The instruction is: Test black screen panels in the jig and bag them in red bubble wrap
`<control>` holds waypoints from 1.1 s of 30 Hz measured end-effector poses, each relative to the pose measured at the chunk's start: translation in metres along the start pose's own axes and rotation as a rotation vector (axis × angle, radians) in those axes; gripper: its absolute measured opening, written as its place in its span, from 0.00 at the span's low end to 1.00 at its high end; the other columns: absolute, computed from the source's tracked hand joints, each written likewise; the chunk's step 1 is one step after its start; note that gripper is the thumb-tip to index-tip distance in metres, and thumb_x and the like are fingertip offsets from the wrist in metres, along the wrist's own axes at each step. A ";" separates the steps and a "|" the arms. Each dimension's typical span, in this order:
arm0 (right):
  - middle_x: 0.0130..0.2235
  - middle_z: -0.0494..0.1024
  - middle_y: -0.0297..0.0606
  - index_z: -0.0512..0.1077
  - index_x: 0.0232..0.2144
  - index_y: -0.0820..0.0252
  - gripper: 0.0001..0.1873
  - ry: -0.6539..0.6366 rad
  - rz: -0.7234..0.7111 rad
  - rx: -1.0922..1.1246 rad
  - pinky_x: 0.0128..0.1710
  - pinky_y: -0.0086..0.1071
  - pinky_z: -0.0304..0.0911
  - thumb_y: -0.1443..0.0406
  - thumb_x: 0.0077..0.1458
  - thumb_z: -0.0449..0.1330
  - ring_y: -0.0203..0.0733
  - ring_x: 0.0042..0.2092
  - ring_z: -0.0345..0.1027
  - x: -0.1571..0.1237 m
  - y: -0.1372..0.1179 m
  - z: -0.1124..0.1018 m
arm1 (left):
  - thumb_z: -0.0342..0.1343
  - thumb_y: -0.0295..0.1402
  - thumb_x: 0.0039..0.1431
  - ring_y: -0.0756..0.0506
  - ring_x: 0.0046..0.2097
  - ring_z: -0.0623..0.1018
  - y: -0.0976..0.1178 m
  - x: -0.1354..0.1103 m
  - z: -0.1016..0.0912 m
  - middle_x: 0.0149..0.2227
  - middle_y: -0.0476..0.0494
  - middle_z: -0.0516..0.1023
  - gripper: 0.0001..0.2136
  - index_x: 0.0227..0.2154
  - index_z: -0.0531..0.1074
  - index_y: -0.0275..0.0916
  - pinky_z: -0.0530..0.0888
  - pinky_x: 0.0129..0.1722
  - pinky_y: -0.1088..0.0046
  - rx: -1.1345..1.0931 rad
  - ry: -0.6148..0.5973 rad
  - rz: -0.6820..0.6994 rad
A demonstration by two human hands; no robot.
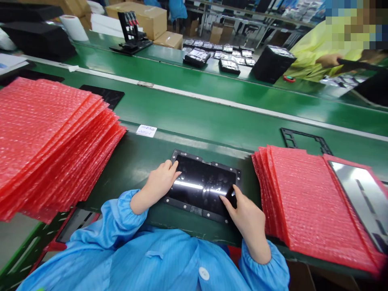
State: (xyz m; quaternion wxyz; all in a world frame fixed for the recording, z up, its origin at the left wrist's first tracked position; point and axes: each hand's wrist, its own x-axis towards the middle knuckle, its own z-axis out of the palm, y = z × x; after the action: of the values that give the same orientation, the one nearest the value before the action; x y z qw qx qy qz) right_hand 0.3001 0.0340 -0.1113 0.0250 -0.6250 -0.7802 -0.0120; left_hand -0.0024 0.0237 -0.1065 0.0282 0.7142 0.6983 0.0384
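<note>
A glossy black screen panel (203,180) lies in a dark frame (185,206) with several silver dots along its border, on the green bench in front of me. My left hand (162,178) grips the panel's left edge, thumb and fingertips on the glass. At the right end, my right hand (247,212) holds the panel's edge between thumb and forefinger. Light streaks and smudges show on the glass. What lies under the panel is hidden.
Pink bubble-wrap bags stand stacked at left (54,141) and right (315,198); a silver-grey panel (360,198) rests on the right stack. Beyond are a white label (146,130), a black frame (306,139), black parts (228,64) and a person in yellow (315,48).
</note>
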 end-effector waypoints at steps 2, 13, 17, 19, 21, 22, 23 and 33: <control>0.48 0.78 0.54 0.71 0.56 0.62 0.30 0.084 -0.157 0.068 0.42 0.44 0.68 0.48 0.61 0.54 0.59 0.50 0.71 0.006 0.006 0.000 | 0.40 0.40 0.70 0.40 0.44 0.76 0.001 0.000 -0.002 0.44 0.35 0.74 0.21 0.58 0.66 0.36 0.71 0.27 0.71 0.031 -0.003 0.010; 0.64 0.66 0.50 0.60 0.63 0.60 0.37 -0.065 -0.209 0.239 0.62 0.67 0.42 0.51 0.56 0.62 0.58 0.63 0.58 0.011 0.011 -0.018 | 0.41 0.45 0.67 0.29 0.63 0.64 -0.028 0.003 0.013 0.64 0.29 0.64 0.27 0.61 0.64 0.33 0.66 0.55 0.46 0.056 0.085 0.268; 0.66 0.60 0.51 0.59 0.63 0.60 0.39 -0.098 -0.214 0.193 0.60 0.71 0.42 0.48 0.56 0.61 0.61 0.65 0.55 0.005 0.011 -0.016 | 0.51 0.61 0.53 0.28 0.69 0.53 -0.043 -0.002 0.026 0.70 0.28 0.48 0.49 0.69 0.45 0.32 0.54 0.62 0.38 -0.041 -0.051 0.317; 0.67 0.59 0.51 0.59 0.63 0.60 0.39 -0.090 -0.209 0.176 0.60 0.70 0.44 0.47 0.56 0.61 0.60 0.66 0.55 0.004 0.011 -0.015 | 0.51 0.61 0.53 0.29 0.70 0.50 -0.046 -0.004 0.030 0.71 0.30 0.46 0.50 0.70 0.41 0.34 0.52 0.63 0.38 -0.057 -0.079 0.278; 0.66 0.60 0.52 0.59 0.63 0.61 0.40 -0.092 -0.211 0.176 0.60 0.69 0.45 0.47 0.55 0.62 0.60 0.65 0.55 0.005 0.012 -0.017 | 0.49 0.60 0.55 0.29 0.70 0.49 -0.046 -0.005 0.033 0.71 0.30 0.45 0.48 0.70 0.40 0.35 0.52 0.63 0.38 -0.064 -0.084 0.257; 0.66 0.61 0.52 0.60 0.62 0.61 0.41 -0.093 -0.211 0.178 0.60 0.68 0.46 0.47 0.54 0.63 0.61 0.65 0.56 0.007 0.011 -0.019 | 0.49 0.59 0.56 0.30 0.70 0.49 -0.046 -0.005 0.033 0.71 0.30 0.45 0.48 0.70 0.40 0.35 0.51 0.63 0.38 -0.068 -0.080 0.262; 0.65 0.62 0.52 0.61 0.62 0.61 0.40 -0.091 -0.206 0.178 0.60 0.68 0.47 0.47 0.54 0.64 0.61 0.64 0.57 0.009 0.009 -0.022 | 0.48 0.59 0.57 0.30 0.70 0.49 -0.045 -0.006 0.034 0.71 0.30 0.45 0.47 0.70 0.40 0.35 0.51 0.63 0.38 -0.070 -0.071 0.269; 0.49 0.72 0.46 0.67 0.54 0.57 0.21 0.179 -0.430 0.204 0.58 0.46 0.57 0.53 0.64 0.56 0.49 0.57 0.62 0.072 -0.071 0.000 | 0.36 0.52 0.65 0.33 0.70 0.52 -0.032 -0.010 0.049 0.70 0.27 0.49 0.39 0.69 0.43 0.27 0.50 0.65 0.42 -0.197 0.095 0.140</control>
State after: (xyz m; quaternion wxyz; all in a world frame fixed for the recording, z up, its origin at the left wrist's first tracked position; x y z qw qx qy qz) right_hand 0.2154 0.0891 -0.1070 0.1540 -0.4353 -0.8870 0.0065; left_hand -0.0300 0.0147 -0.1587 0.0625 0.7523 0.6402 0.1425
